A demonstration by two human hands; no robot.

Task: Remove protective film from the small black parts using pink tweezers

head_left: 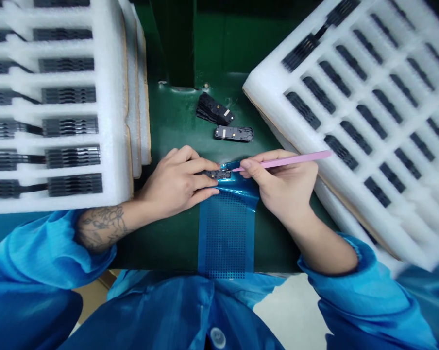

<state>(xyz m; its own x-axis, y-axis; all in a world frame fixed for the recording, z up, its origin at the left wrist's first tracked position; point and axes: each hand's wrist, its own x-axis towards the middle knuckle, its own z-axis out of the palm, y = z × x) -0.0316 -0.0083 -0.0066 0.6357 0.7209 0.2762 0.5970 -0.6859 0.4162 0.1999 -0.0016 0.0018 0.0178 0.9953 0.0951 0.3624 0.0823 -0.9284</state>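
Observation:
My left hand [179, 180] pinches a small black part [216, 173] and holds it down on the top end of a blue dotted film strip [227, 228]. My right hand [281, 182] grips a pink stick tool [292, 160] like a pen. The tool's tip touches the black part at its right end. Both hands rest on the green bench [176, 126], fingers closed.
Two loose groups of black parts, a small stack [214, 109] and a single piece [234, 133], lie just beyond my hands. A white foam tray stack [110, 107] full of black parts stands at left. A tilted foam tray [358, 97] with several filled slots stands at right.

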